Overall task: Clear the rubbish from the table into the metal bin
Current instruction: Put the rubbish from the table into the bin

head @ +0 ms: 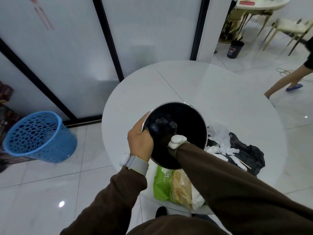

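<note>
The metal bin (194,116) stands on the round white table (160,85), its inside dark with black crumpled rubbish at the bottom. My left hand (139,141) grips the bin's left rim, fingers curled over the edge. My right forearm reaches down into the bin and the right hand is hidden in the dark inside; only the wrist with a white device (177,141) shows. Beside the bin on the right lie a black plastic bag (249,153), white crumpled paper (220,134) and a thin wooden stick (242,162). A green snack packet (166,185) lies in front of the bin.
A blue perforated basket (39,136) stands on the tiled floor at left. Frosted sliding doors run behind the table. A small black bin (234,49), another table and chairs are at the back right. A person's leg in a blue slipper (293,86) is at right.
</note>
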`<state>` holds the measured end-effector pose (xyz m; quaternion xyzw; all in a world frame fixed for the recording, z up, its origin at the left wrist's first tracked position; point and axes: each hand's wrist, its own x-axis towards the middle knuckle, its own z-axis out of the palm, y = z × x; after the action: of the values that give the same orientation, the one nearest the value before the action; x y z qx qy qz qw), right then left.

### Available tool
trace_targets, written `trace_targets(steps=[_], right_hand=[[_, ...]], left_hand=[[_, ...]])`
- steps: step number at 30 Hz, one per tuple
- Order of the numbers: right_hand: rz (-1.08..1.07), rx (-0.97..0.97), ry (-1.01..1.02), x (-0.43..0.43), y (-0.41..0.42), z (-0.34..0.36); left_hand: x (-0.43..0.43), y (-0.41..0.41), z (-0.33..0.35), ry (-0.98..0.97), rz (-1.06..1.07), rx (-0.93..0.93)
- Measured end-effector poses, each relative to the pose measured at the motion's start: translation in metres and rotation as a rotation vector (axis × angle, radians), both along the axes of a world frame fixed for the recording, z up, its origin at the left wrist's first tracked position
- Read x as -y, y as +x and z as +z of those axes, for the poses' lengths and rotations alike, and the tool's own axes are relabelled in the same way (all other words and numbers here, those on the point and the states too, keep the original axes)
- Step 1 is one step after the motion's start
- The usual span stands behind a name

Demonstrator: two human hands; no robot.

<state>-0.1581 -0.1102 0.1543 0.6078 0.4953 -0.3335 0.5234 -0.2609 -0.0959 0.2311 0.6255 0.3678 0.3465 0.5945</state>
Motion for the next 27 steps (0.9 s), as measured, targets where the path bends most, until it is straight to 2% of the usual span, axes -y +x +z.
trace_targets(steps=[1,3,4,5,7,11,13,15,17,19,21,23,25,27], right_hand=[[0.014,-0.104,-0.102,0.008,0.008,-0.003],[-0.508,-0.127,0.219,0.023,0.007,0.007],[-0.516,-0.133,0.516,0.023,0.011,0.017],[-0.565,-0.217,0.741,0.024,0.017,0.025],[-0.581,-0.323,0.924,0.034,0.027,0.029],[-0.651,-0.403,1.231,0.064,0.046,0.023],[-0.634,-0.429,1.456,0.081,0.054,0.030],[-0.610,-0.469,1.772,0.105,0.059,0.043],[-0.592,-0.429,2.083,0.129,0.068,0.051],[-0.674,-0.338,2.275,0.149,0.083,0.045],[-0.824,-0.227,2.336,0.165,0.106,0.028],[-0.977,-0.100,2.266,0.175,0.129,0.001],[-1.145,-0.009,2.027,0.184,0.156,-0.032],[-1.243,0.029,1.665,0.192,0.178,-0.059]], left_hand=[[0.001,0.002,-0.001,0.010,0.007,-0.005],[0.001,0.006,-0.003,0.027,0.027,-0.011],[0.001,0.009,-0.005,0.038,0.040,-0.012],[0.000,0.013,-0.005,0.045,0.052,-0.010],[-0.003,0.015,-0.005,0.052,0.070,0.006],[-0.009,0.029,-0.012,0.069,0.060,0.006],[-0.012,0.034,-0.015,0.063,0.069,0.001],[-0.013,0.041,-0.017,0.057,0.073,-0.008],[-0.013,0.051,-0.020,0.034,0.075,-0.014],[-0.014,0.058,-0.021,0.017,0.083,-0.009],[-0.016,0.064,-0.025,-0.004,0.094,-0.013],[-0.021,0.066,-0.025,0.003,0.101,-0.028],[-0.022,0.070,-0.027,0.008,0.108,-0.028],[-0.020,0.073,-0.026,0.004,0.117,-0.024]])
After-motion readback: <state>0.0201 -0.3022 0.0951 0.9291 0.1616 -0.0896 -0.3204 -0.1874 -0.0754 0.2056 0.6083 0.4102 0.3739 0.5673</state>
